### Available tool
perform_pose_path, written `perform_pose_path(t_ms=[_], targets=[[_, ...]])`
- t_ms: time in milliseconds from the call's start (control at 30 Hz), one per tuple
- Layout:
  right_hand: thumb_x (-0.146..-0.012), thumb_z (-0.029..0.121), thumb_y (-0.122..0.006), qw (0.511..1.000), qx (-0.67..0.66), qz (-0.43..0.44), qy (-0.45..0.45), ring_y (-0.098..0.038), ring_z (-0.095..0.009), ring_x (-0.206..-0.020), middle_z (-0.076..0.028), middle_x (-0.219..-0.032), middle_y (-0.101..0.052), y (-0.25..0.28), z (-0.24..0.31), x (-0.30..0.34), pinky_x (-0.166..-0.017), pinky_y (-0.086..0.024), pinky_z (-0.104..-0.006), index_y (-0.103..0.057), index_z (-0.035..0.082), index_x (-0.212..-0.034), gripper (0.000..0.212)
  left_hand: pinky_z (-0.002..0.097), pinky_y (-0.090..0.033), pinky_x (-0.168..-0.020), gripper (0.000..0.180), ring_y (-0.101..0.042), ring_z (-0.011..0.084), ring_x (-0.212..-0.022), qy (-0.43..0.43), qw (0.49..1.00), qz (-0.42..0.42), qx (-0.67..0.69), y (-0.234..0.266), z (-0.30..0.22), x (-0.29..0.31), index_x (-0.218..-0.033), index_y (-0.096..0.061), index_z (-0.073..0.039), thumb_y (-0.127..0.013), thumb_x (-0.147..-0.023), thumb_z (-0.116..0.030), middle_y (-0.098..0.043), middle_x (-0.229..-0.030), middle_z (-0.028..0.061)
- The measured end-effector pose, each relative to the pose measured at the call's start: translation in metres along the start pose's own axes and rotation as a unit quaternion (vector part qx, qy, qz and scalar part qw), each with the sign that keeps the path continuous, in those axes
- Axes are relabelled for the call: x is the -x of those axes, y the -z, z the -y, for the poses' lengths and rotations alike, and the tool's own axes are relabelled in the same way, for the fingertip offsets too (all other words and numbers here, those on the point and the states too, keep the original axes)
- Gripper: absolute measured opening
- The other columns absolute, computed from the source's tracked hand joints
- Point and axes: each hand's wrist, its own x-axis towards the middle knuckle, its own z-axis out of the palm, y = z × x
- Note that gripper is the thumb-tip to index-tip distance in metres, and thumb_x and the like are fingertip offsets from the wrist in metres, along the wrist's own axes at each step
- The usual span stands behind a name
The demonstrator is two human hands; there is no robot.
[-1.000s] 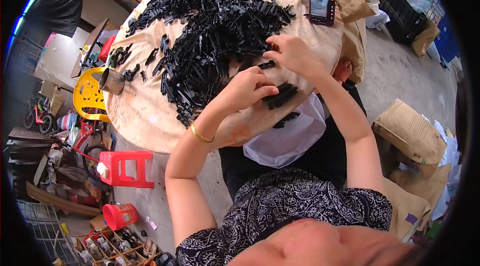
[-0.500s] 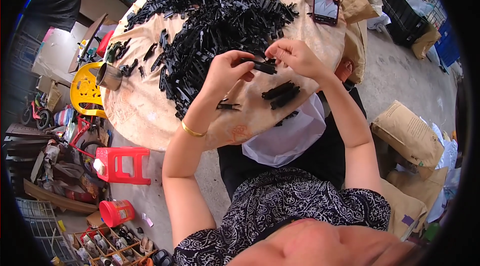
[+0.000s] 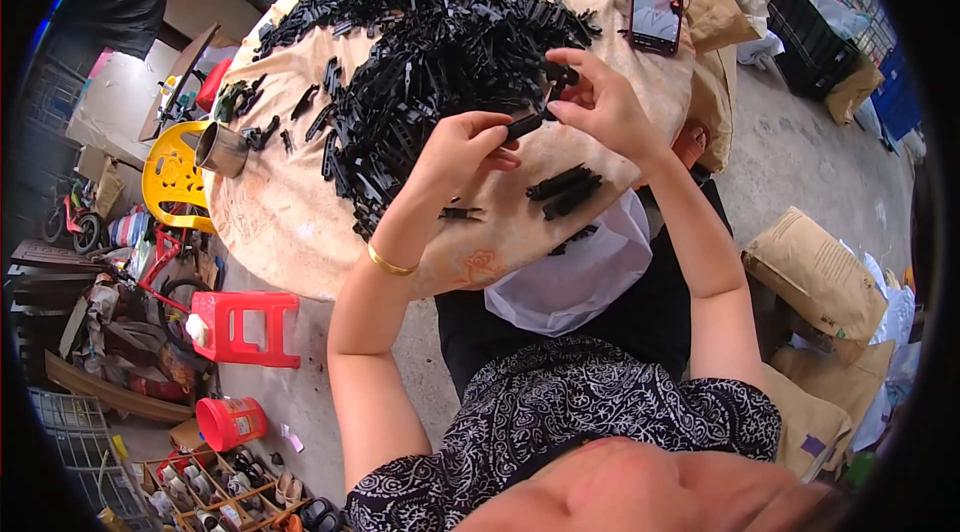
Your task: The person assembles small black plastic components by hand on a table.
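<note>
My left hand (image 3: 468, 148) pinches a narrow black plastic piece (image 3: 525, 126) above the near part of the cloth-covered round table (image 3: 270, 242). To its right, my right hand (image 3: 605, 104) is closed on a smaller dark piece (image 3: 563, 78) between thumb and fingers; its exact kind is too small to make out. The two pieces are close to each other. Beyond my hands spreads a big heap of black plastic pieces (image 3: 420, 72). A few more black pieces (image 3: 565, 190) lie side by side near the table's front edge, below my right hand.
A phone (image 3: 656, 2) stands upright against a metal cup at the table's far right. Another metal cup (image 3: 221, 150) is at the left edge. A white plastic bag (image 3: 575, 277) hangs at my lap. Around are a red stool (image 3: 246, 328), yellow chair (image 3: 170, 172) and brown sacks (image 3: 815, 272).
My right hand has lifted slightly away from the left one, and a small dark piece now shows in its fingers. The black piece in my left hand has tilted upward.
</note>
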Motion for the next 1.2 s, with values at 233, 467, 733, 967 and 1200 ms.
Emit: perform_pose_path(t_ms=[233, 467, 733, 967, 1200], targets=[[-0.077, 0.004, -0.069, 0.969, -0.248, 0.003, -0.02, -0.057, -0.007, -0.074, -0.002, -0.085, -0.062, -0.022, 0.001, -0.007, -0.069, -0.047, -0.0209, -0.054, 0.003, -0.101, 0.029, 0.0285, -0.056, -0.072, 0.029, -0.066, 0.0226, -0.078, 0.03, 0.982, 0.057, 0.176, -0.005, 0.004, -0.002, -0.111, -0.054, 0.009, -0.048, -0.095, -0.014, -0.063, -0.094, 0.0174], [-0.073, 0.008, -0.075, 0.979, -0.173, 0.092, 0.065, -0.057, -0.007, -0.083, 0.0, -0.087, -0.063, -0.018, -0.014, -0.01, -0.077, -0.046, -0.0222, -0.06, 0.005, -0.089, 0.022, 0.028, -0.056, -0.075, 0.029, -0.066, 0.022, -0.082, 0.016, 0.97, 0.057, 0.237, 0.0, 0.007, -0.003, -0.111, -0.055, 0.007, -0.054, -0.092, -0.015, -0.064, -0.097, 0.017], [-0.08, 0.029, -0.07, 0.986, -0.123, 0.113, 0.021, -0.05, -0.016, -0.109, -0.006, -0.131, -0.046, 0.006, -0.004, -0.014, -0.088, -0.044, -0.0297, -0.056, 0.006, -0.12, 0.048, 0.0241, -0.053, -0.064, 0.029, -0.064, 0.0134, -0.073, -0.118, 0.99, -0.073, 0.021, -0.011, 0.003, 0.003, -0.109, -0.058, 0.008, -0.064, -0.082, -0.002, -0.066, -0.09, 0.0127], [-0.076, 0.026, -0.072, 0.986, 0.094, 0.102, 0.091, -0.062, -0.022, -0.084, -0.013, -0.09, -0.066, -0.002, 0.006, -0.001, -0.076, -0.047, -0.0309, -0.063, 0.001, -0.105, 0.039, 0.0235, -0.049, -0.058, 0.026, -0.063, 0.0079, -0.066, -0.229, 0.945, -0.139, -0.19, -0.02, 0.001, 0.009, -0.101, -0.064, 0.002, -0.068, -0.075, -0.001, -0.068, -0.076, 0.0099], [-0.075, 0.014, -0.071, 0.977, 0.123, 0.019, 0.172, -0.062, -0.03, -0.081, -0.016, -0.088, -0.064, -0.011, 0.013, 0.011, -0.069, -0.048, -0.0346, -0.063, 0.001, -0.096, 0.026, 0.0205, -0.049, -0.061, 0.024, -0.061, 0.0068, -0.067, -0.235, 0.938, -0.129, -0.22, -0.025, -0.002, 0.014, -0.103, -0.062, 0.002, -0.065, -0.079, 0.001, -0.067, -0.077, 0.0053]])
